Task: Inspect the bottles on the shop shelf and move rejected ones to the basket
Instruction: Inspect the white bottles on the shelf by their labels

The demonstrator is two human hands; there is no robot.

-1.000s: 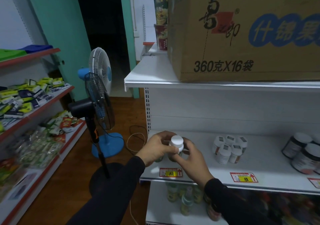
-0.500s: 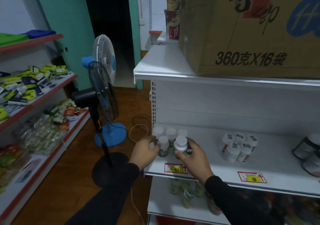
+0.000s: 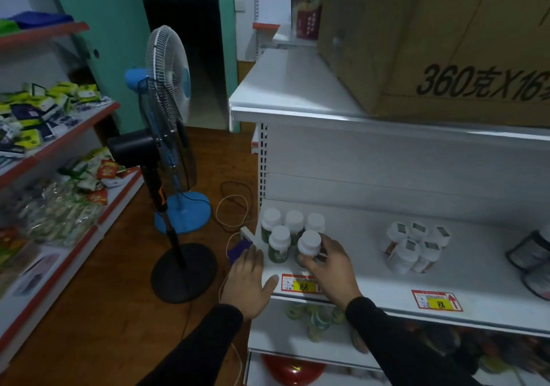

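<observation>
Several small green bottles with white caps (image 3: 279, 244) stand grouped at the left end of the white shelf (image 3: 372, 284). My right hand (image 3: 331, 269) grips the front right bottle (image 3: 309, 244) of that group, which stands on the shelf. My left hand (image 3: 248, 284) hovers at the shelf's left front corner, fingers straight, holding nothing. A second cluster of white bottles (image 3: 413, 247) stands further right. No basket is in view.
Dark jars (image 3: 532, 254) sit at the shelf's right edge. A big cardboard box (image 3: 440, 43) rests on the top shelf. A black standing fan (image 3: 160, 159) and a blue fan (image 3: 178, 207) stand on the wooden floor to the left, with cables. Snack shelves (image 3: 53, 153) line the left wall.
My right hand has set the bottle down among the group on the shelf. My left hand let go and pulled back to the shelf's front corner, opening flat.
</observation>
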